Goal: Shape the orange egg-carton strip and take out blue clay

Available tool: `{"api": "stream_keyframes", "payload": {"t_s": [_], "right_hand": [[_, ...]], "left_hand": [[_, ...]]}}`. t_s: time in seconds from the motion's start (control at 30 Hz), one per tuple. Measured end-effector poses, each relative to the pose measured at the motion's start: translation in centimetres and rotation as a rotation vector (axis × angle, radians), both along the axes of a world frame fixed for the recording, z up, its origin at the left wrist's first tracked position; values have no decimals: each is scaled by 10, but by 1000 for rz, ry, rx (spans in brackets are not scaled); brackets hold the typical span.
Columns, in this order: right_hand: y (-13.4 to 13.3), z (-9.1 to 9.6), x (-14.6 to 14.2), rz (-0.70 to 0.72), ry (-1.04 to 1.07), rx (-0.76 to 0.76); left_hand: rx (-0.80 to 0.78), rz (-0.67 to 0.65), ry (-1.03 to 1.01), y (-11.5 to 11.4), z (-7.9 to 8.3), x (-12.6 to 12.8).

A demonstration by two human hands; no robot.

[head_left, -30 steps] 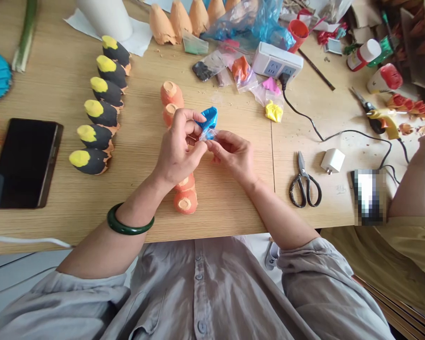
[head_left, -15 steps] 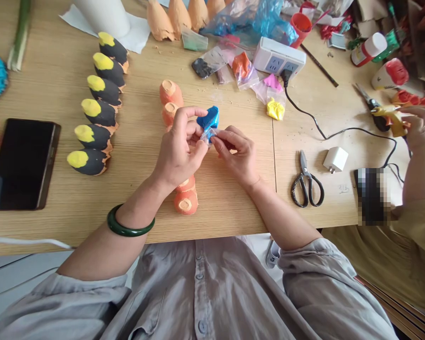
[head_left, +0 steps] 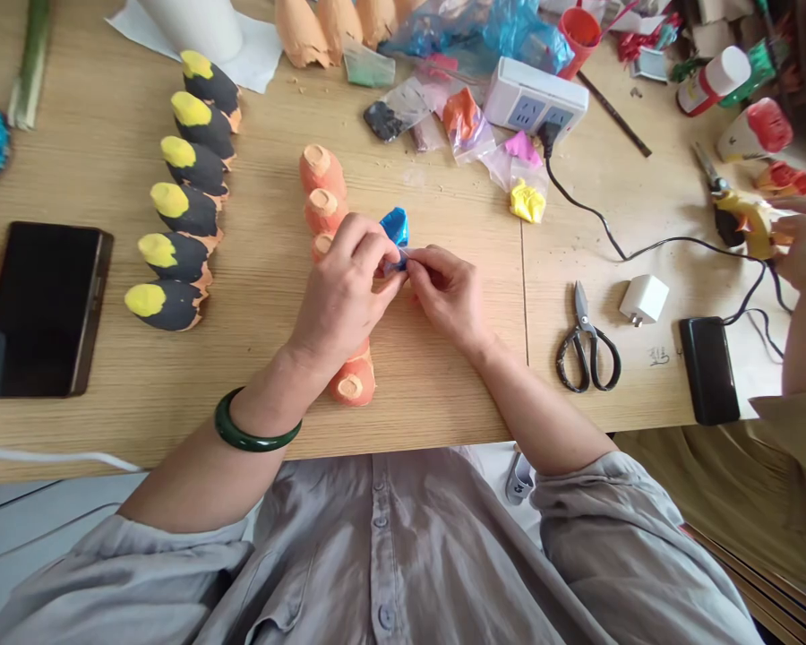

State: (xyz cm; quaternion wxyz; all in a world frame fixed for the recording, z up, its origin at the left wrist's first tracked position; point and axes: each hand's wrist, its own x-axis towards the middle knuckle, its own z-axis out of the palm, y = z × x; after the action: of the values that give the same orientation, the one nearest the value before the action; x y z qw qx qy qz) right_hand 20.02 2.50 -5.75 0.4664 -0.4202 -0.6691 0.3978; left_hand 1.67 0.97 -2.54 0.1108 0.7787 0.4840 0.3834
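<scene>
The left hand (head_left: 349, 278) and right hand (head_left: 449, 296) pinch the blue packet (head_left: 396, 226) over the table (head_left: 443, 399), just beside the orange cups (head_left: 326, 210), where an uneven tug from either side could split it.

Wearing grey shirt (head_left: 336, 546) with round front buttons (head_left: 385, 615), loose elbow-length sleeves (head_left: 604, 511); glossy dark-green bangle (head_left: 256, 442) on left forearm (head_left: 192, 488).

A person's left hand (head_left: 349, 282) and right hand (head_left: 451, 296) pinch a blue packet (head_left: 395, 227) just right of a row of orange cups (head_left: 324, 210). Left of the row lie black-and-yellow cups (head_left: 198, 212) and a dark-screened device (head_left: 44, 309); well right of it, scissors (head_left: 584, 324).
</scene>
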Motion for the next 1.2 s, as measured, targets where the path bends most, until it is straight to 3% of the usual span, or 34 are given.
{"api": "stream_keyframes", "payload": {"t_s": [0.13, 0.23, 0.37, 0.67, 0.93, 1.2], "right_hand": [[-5, 5, 3, -13, -238, 145], [-8, 9, 4, -38, -417, 190], [-8, 12, 4, -55, -480, 198], [-4, 12, 3, -69, -441, 121], [8, 1, 7, -12, -257, 109], [13, -2, 8, 39, -32, 129]], "left_hand": [[-48, 49, 40, 0, -3, -2], [4, 119, 81, 0, -6, 0], [15, 184, 61, -2, -7, 4], [-16, 5, -34, 12, -4, -8], [-255, 2, -188, 11, 10, -13], [-289, -56, -283, 11, 8, -8]]}}
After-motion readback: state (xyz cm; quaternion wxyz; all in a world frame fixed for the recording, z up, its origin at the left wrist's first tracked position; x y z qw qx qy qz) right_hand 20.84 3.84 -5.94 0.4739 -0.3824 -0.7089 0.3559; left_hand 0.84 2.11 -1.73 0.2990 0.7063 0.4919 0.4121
